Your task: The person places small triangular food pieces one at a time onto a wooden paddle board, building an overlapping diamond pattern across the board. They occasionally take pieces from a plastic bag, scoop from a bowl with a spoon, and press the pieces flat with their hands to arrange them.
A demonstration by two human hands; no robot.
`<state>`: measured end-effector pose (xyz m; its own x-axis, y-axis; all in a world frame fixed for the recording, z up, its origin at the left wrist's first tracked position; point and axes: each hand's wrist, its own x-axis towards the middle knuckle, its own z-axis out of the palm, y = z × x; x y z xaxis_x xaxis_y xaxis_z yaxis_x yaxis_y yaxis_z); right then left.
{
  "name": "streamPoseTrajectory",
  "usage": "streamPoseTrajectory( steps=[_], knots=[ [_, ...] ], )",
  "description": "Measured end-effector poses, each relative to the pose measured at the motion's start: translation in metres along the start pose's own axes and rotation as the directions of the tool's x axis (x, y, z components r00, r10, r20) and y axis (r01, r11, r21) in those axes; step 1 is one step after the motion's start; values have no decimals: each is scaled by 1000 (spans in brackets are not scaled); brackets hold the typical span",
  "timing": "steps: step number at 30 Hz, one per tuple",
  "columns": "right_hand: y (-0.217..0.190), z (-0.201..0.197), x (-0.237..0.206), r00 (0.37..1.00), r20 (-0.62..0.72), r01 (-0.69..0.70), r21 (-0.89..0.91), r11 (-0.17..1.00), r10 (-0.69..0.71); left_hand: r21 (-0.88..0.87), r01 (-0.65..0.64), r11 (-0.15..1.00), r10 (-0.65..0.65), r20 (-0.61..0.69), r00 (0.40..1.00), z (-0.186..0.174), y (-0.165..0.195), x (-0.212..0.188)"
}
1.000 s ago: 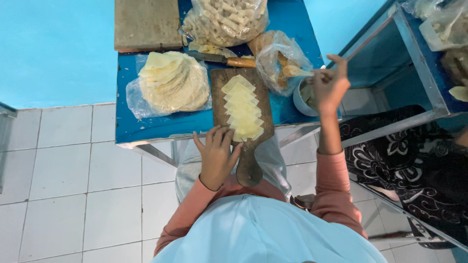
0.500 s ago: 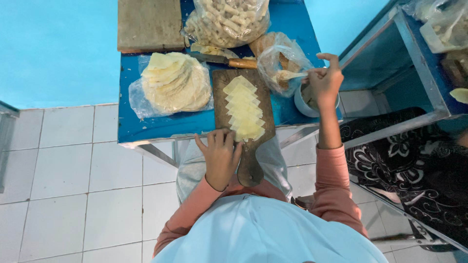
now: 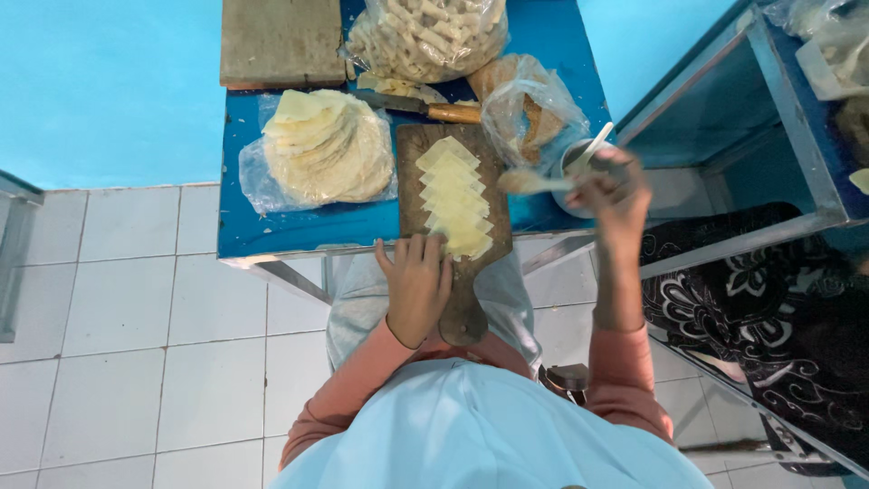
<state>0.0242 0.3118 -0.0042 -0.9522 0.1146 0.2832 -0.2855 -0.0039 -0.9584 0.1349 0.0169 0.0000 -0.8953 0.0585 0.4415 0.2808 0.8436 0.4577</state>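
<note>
A wooden paddle board (image 3: pixel 466 299) lies on the blue table (image 3: pixel 299 226) with a row of overlapping pale dough wrappers (image 3: pixel 453 195) on it. My left hand (image 3: pixel 416 281) rests flat on the board's near end, fingertips touching the nearest wrapper. My right hand (image 3: pixel 615 195) grips a spoon (image 3: pixel 534 183) loaded with filling, held between the board and a small metal bowl (image 3: pixel 579 163) at the table's right edge. A second utensil handle sticks out of the bowl.
A stack of round wrappers (image 3: pixel 326 149) sits on plastic to the left. A knife (image 3: pixel 425 109), a bag of rolled pieces (image 3: pixel 425 36), a bag of brown filling (image 3: pixel 529 109) and a wooden board (image 3: pixel 281 41) lie behind. A metal rack (image 3: pixel 751 118) stands right.
My right hand has come out of the bowl and moved down and left with the loaded spoon. My left hand stays on the board.
</note>
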Motion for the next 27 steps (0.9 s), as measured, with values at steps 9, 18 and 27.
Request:
streamPoseTrajectory(
  steps=[9, 18, 27],
  knots=[
    [33, 57, -65, 989, 145, -29, 13, 1000, 26, -51, 26, 998, -27, -8, 1000, -4, -14, 2],
    [20, 57, -87, 910, 250, 376, -163, 912, -331, -440, 71, 895, -96, -35, 995, -13, -15, 16],
    [4, 59, -85, 820, 275, 572, -354, 740, -503, -546, 130, 828, -154, 2, 988, -8, -15, 13]
  ],
)
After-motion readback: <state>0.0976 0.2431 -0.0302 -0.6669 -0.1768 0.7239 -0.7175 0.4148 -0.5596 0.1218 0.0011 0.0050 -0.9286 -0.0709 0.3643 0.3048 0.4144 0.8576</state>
